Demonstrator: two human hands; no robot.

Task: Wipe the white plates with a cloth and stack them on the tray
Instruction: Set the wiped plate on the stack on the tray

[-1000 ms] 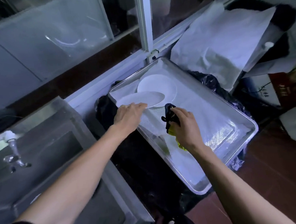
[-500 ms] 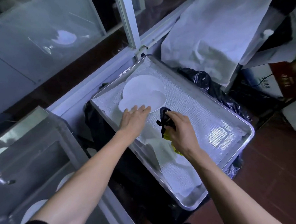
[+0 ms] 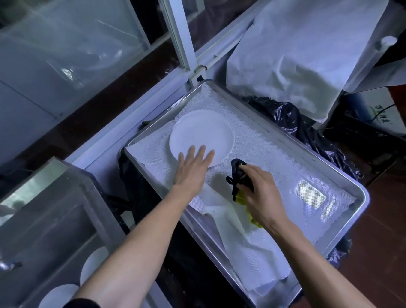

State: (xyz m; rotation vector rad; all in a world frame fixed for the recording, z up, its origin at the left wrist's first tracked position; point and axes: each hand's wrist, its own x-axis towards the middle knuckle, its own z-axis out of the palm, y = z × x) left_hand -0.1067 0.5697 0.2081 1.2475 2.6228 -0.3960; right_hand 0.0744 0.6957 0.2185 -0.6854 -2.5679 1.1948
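My left hand (image 3: 191, 171) lies flat, fingers straight and slightly spread, gripping nothing; the fingertips rest on the near rim of the white plate (image 3: 202, 136); whether more than one plate is stacked there I cannot tell, since only one round, smooth, matte outline shows. The plate sits in the far left part of the tray (image 3: 359, 205); tray is rectangular, dull metal, with a raised rounded rim; its floor is lined with a white woven liner (image 3: 276, 153) of fine mesh texture, crumpled into folds toward the near end. My right hand (image 3: 260, 195) is clenched round the cloth (image 3: 237, 173); cloth is bunched, dark at the top where it pokes past my thumb, yellow where it hangs below the palm; it hovers over the liner just right of the plate, apart from it. Low left: a metal sink (image 3: 45, 213), with two more white round plates (image 3: 51, 306) in its basin, partly hidden by my forearm. A black crinkled plastic bag (image 3: 291, 118) lies under the tray's far side; a large creased white sheet (image 3: 309, 45) lies behind it.
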